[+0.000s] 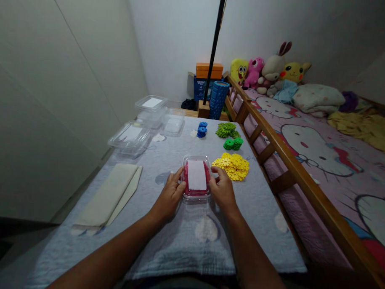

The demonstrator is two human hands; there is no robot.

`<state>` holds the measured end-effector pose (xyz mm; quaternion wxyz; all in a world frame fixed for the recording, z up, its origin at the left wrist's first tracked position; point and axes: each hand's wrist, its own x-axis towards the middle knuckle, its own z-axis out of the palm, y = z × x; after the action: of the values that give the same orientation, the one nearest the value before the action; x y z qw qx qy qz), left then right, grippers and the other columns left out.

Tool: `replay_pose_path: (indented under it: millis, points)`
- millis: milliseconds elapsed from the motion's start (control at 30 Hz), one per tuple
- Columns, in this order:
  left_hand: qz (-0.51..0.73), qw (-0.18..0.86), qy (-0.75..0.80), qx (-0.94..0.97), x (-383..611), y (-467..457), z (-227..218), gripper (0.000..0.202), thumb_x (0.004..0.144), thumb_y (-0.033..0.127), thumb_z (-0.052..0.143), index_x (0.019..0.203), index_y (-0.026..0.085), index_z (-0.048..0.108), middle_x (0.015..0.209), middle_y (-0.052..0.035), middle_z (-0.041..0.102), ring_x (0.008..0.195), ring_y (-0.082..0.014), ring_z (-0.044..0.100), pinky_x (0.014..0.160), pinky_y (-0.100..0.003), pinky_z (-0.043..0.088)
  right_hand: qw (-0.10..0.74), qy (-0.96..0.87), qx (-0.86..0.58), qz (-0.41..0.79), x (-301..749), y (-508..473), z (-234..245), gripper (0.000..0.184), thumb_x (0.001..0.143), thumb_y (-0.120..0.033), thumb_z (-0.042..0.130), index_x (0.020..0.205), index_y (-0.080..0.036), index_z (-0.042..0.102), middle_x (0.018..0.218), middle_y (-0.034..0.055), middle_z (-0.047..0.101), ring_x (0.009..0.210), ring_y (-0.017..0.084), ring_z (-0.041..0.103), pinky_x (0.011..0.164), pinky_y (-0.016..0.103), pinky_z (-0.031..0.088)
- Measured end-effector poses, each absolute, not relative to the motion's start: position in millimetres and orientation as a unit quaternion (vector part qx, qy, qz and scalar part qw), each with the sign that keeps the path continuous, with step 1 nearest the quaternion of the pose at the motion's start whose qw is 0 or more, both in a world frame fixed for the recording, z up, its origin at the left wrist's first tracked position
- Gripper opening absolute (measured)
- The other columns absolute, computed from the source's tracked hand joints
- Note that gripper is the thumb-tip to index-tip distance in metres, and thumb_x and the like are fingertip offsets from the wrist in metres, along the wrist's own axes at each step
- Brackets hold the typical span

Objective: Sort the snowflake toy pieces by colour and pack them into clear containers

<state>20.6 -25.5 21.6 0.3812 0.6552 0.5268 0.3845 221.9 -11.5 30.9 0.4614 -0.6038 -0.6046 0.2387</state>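
A small clear plastic box [196, 178] with a white label on its lid holds red pieces and sits in the middle of the cloth-covered table [163, 244]. My left hand [170, 196] grips its left side with curled fingers. My right hand [221, 189] presses against its right side the same way. Just beyond my right hand lies a pile of yellow toothed discs [232, 166].
Green discs [233, 143], lighter green discs [227, 129] and blue discs [202, 130] lie farther back. Several empty clear boxes [131, 137] stand at the back left. A folded cream cloth [110, 194] lies left. A wooden bed rail [283, 154] runs along the right.
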Motion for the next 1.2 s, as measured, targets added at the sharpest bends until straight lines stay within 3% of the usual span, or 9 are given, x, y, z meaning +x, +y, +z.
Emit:
replay_pose_path:
  millis: [167,400,500,567,633,700,767,1000,1200]
  points:
    - [0.361,0.424,0.524,0.644,14.6,-22.3,28.4,0.063,0.097,0.044,0.047,0.156,0.024,0.04,0.139,-0.0103,0.053,0.134,-0.0253,0.049,0.118,-0.044,0.036,0.404,-0.623,-0.632,0.222,224.0,4.3,35.3,0.05,0.071,-0.011,0.05,0.118,-0.018,0.063,0.105,0.0088,0.065,0.093,0.022,0.061,0.084,0.033,0.05]
    - [0.367,0.407,0.505,0.667,12.2,-19.8,27.1,0.058,0.1,0.045,0.043,0.153,0.023,0.043,0.147,-0.0113,0.052,0.142,-0.0251,0.043,0.123,-0.045,0.029,0.356,-0.619,-0.673,0.19,219.6,24.8,50.8,0.009,0.079,-0.018,0.049,0.084,-0.023,0.055,0.078,0.001,0.059,0.075,0.018,0.053,0.072,0.029,0.04]
    - [0.361,0.405,0.512,0.665,11.1,-17.2,28.4,0.058,0.097,0.044,0.046,0.15,0.023,0.046,0.149,-0.012,0.051,0.141,-0.0268,0.045,0.12,-0.046,0.034,0.369,-0.597,-0.677,0.221,219.9,31.9,46.7,0.005,0.083,-0.024,0.05,0.078,-0.024,0.052,0.072,-0.0006,0.057,0.07,0.018,0.051,0.067,0.029,0.037]
    - [0.345,0.426,0.524,0.651,10.8,-12.0,33.1,0.063,0.092,0.041,0.051,0.152,0.024,0.043,0.145,-0.0129,0.054,0.124,-0.0262,0.059,0.107,-0.043,0.048,0.394,-0.573,-0.677,0.24,220.8,37.1,39.5,0.003,0.082,-0.025,0.051,0.082,-0.024,0.054,0.071,-0.0007,0.058,0.07,0.019,0.053,0.067,0.029,0.038]
    - [0.311,0.47,0.542,0.623,11.3,-4.0,39.6,0.077,0.086,0.035,0.053,0.159,0.026,0.03,0.135,-0.0134,0.06,0.086,-0.0195,0.069,0.079,-0.034,0.058,0.42,-0.551,-0.676,0.254,221.2,42.8,32.0,0.01,0.08,-0.023,0.051,0.088,-0.024,0.057,0.072,-0.0002,0.06,0.071,0.019,0.055,0.067,0.029,0.039]
    - [0.264,0.507,0.56,0.6,12.5,5.3,45.7,0.092,0.081,0.03,0.052,0.163,0.027,0.012,0.127,-0.0119,0.063,0.056,-0.0123,0.06,0.055,-0.028,0.051,0.421,-0.536,-0.679,0.273,220.7,48.6,27.1,0.012,0.077,-0.023,0.052,0.088,-0.025,0.058,0.072,0.0001,0.061,0.072,0.02,0.055,0.066,0.029,0.038]
    - [0.249,0.507,0.57,0.597,14.1,13.6,49.3,0.095,0.079,0.028,0.05,0.164,0.024,0.008,0.113,-0.009,0.067,0.051,-0.0127,0.057,0.05,-0.026,0.046,0.4,-0.524,-0.689,0.3,219.1,54.0,26.4,0.008,0.076,-0.024,0.052,0.082,-0.025,0.057,0.071,-0.0002,0.061,0.072,0.02,0.054,0.065,0.028,0.037]
    - [0.264,0.418,0.586,0.642,20.6,17.9,51.2,0.079,0.083,0.024,0.046,0.159,0.02,0.026,0.103,-0.0073,0.071,0.082,-0.0234,0.069,0.078,-0.033,0.051,0.39,-0.514,-0.705,0.296,213.3,61.4,32.6,0.007,0.081,-0.026,0.05,0.075,-0.024,0.052,0.071,-0.002,0.058,0.071,0.017,0.052,0.065,0.027,0.034]
    - [0.31,0.319,0.582,0.681,24.3,17.5,40.3,0.067,0.086,0.024,0.044,0.152,0.017,0.038,0.135,-0.0141,0.061,0.129,-0.0288,0.056,0.111,-0.044,0.042,0.41,-0.53,-0.678,0.303,214.7,61.1,29.7,0.027,0.091,-0.034,0.044,0.066,-0.024,0.048,0.065,-0.0027,0.051,0.07,0.016,0.049,0.064,0.027,0.032]
